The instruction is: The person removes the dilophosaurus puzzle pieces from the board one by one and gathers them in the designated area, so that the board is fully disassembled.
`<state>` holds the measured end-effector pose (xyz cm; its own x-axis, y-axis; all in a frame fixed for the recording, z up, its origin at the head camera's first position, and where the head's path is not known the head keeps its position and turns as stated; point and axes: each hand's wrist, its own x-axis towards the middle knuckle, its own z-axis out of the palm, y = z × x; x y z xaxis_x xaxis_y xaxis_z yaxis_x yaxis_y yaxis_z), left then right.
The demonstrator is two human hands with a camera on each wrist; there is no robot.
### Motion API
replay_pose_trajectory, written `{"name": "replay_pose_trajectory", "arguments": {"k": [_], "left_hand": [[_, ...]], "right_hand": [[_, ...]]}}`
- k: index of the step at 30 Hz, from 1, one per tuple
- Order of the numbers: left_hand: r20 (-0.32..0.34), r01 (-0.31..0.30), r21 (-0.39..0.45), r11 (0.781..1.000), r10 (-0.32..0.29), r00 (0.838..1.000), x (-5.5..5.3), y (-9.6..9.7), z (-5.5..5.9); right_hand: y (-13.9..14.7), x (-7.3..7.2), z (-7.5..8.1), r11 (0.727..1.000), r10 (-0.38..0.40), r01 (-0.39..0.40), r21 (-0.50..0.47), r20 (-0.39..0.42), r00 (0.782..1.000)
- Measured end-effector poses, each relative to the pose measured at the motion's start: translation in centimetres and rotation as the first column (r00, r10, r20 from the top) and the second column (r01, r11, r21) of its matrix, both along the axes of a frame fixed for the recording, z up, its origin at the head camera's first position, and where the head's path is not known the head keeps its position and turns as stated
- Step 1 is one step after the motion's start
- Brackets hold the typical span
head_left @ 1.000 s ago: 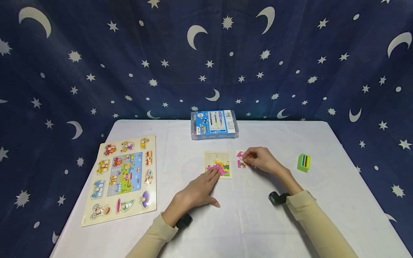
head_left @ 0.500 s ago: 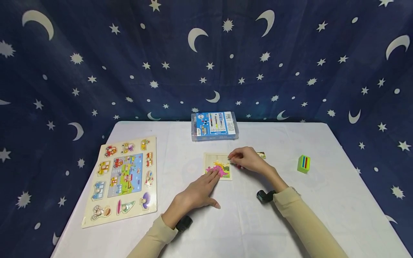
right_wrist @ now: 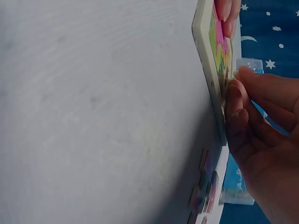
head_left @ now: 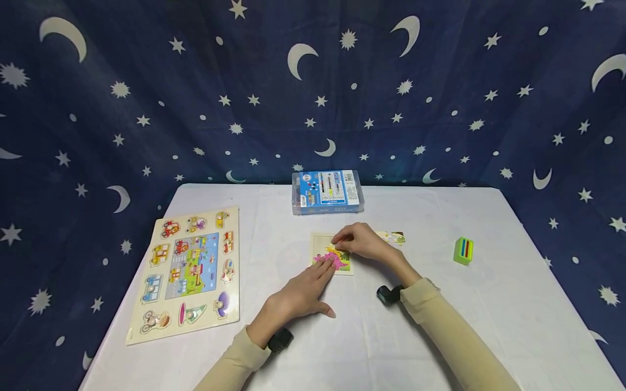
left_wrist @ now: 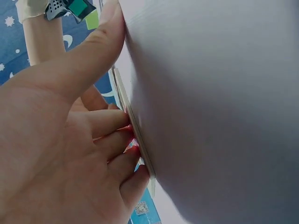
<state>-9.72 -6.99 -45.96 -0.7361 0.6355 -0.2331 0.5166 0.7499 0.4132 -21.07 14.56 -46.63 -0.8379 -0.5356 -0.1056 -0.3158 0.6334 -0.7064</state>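
In the head view, a small framed jigsaw puzzle [head_left: 319, 240] with a pink and yellow dinosaur picture lies mid-table. My left hand [head_left: 303, 290] rests on its lower left part, fingers extended over the pink area and thumb held out to the side. At the puzzle's upper right my right hand [head_left: 364, 241] pinches a small puzzle piece [right_wrist: 232, 78] between thumb and fingers. Those fingertips cover most of the piece. Loose puzzle pieces [head_left: 395, 237] lie right of the frame, partly behind the right hand; the right wrist view shows their edges.
A large peg puzzle board [head_left: 193, 266] with vehicle shapes lies on the left. Behind the small puzzle stands a clear plastic box with a blue label [head_left: 327, 193]. A green block with coloured stripes [head_left: 463, 251] sits at the right on the white tablecloth [head_left: 415, 353].
My right hand has moved left from the loose pieces to the top right of the framed puzzle, carrying a piece. The left hand has stayed on the puzzle.
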Motion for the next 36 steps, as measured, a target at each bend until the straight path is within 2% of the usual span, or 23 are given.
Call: {"name": "replay_pose_trajectory", "arguments": {"k": [11,25,36], "left_hand": [[-0.008,0.003,0.001,1.000,-0.003,1.000,0.0,-0.1,0.0],[-0.002,0.003,0.012,1.000,-0.003,1.000,0.0,-0.1,0.0],[-0.019,0.003,0.003,1.000,-0.003,1.000,0.1,-0.1,-0.2]], "right_hand": [[-0.8,-0.2,0.2,0.999,-0.008,0.007,0.039,0.033,0.999],[-1.2,-0.4,0.5,0.999,-0.041,0.039,0.032,0.068,0.997],[-1.5,-0.5,0.7,0.996,-0.088,0.088,0.007,0.158,0.984]]}}
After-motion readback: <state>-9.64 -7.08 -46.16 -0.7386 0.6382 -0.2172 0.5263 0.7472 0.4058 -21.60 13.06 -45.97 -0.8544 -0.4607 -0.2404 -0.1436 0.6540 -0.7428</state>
